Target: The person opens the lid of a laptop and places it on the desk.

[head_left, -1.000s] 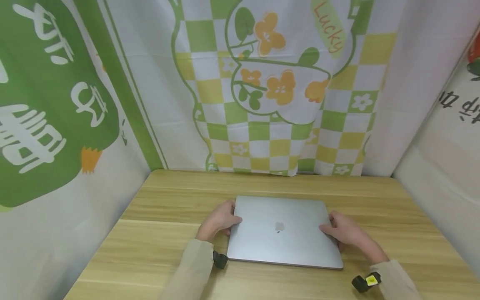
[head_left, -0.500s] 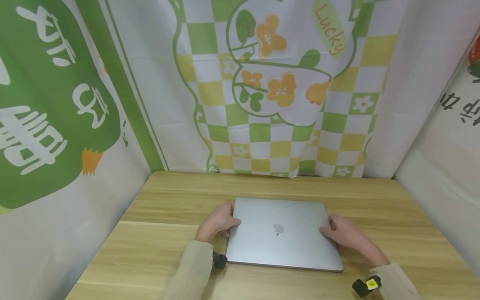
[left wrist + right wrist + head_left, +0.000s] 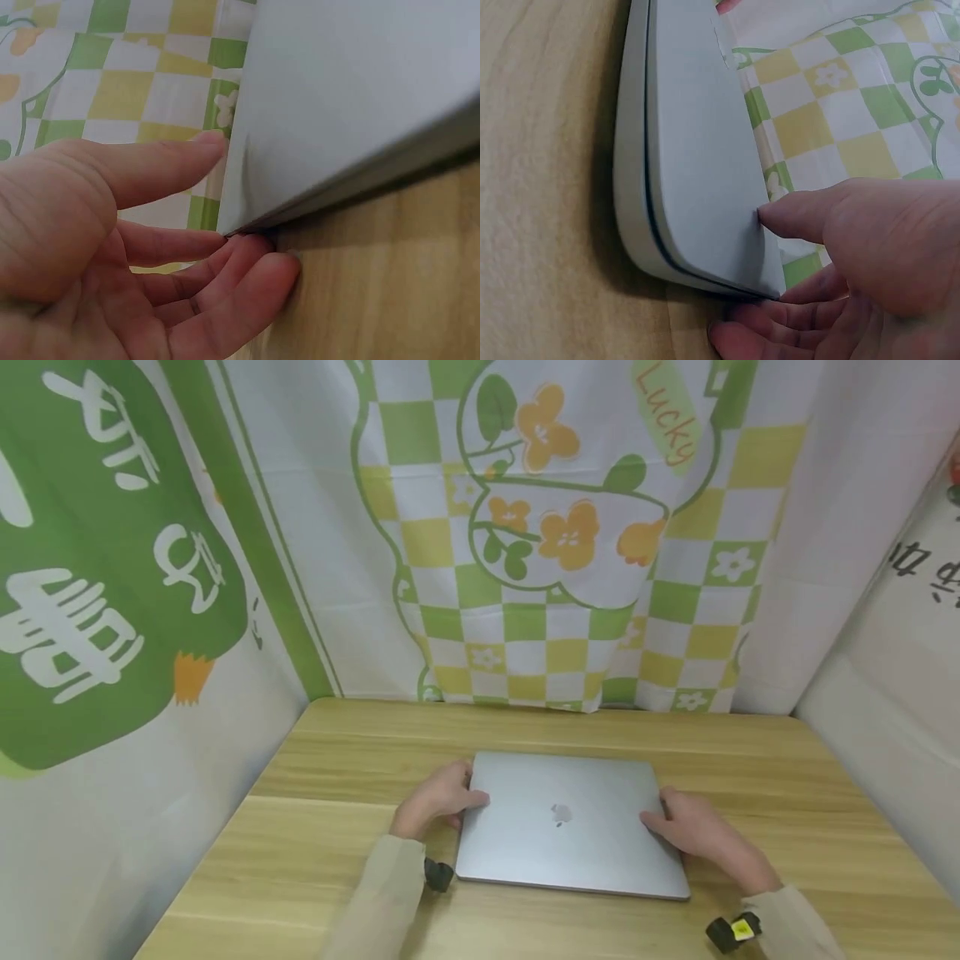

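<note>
A closed silver laptop with an apple logo on its lid lies on the wooden table, its lid facing up. At its left edge, my left hand has the thumb over the lid and the other fingers curled at the lower edge, as the left wrist view also shows. My right hand holds the right edge in the same way. In the right wrist view its thumb presses on the lid, while the fingertips reach beneath the rim. Parts of the fingers under the laptop are hidden.
The wood-grain table extends around the laptop on all sides. Behind it hangs a checked green, yellow and white curtain. Printed cloth walls close off the left and right. A small black device sits at each wrist.
</note>
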A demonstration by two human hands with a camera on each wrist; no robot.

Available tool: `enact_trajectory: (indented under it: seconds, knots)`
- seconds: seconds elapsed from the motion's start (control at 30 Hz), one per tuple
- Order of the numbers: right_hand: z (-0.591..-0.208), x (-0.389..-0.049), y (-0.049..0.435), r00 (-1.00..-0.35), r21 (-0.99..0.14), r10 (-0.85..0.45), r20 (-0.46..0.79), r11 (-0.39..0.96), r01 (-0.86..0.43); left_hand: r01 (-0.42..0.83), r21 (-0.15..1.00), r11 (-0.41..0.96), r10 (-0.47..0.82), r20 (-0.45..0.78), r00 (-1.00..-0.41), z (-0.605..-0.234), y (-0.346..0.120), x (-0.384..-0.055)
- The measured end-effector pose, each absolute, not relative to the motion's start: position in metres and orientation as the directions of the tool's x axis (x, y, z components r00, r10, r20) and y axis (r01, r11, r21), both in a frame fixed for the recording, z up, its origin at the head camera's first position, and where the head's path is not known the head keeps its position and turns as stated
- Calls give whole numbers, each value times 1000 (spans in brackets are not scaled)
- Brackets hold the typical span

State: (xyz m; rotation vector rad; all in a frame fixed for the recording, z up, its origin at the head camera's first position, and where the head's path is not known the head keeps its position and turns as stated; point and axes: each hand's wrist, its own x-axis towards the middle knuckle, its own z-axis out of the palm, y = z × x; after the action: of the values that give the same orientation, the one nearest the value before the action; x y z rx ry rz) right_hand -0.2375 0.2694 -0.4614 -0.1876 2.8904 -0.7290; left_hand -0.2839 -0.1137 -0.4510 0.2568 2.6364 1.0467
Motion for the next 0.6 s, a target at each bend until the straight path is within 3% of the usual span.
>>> enact_trajectory:
  seconds: [0.27,0.6]
  knots:
    - [-460,-238,270,-979,-414,-179,-94,902,-125,182,631,754,353,-156,-922,-449,-115,-277]
    - [-465,-232,263,-975,-320,-204,-85,933,-168,226,591,774,364,-125,-923,-447,-114,-268]
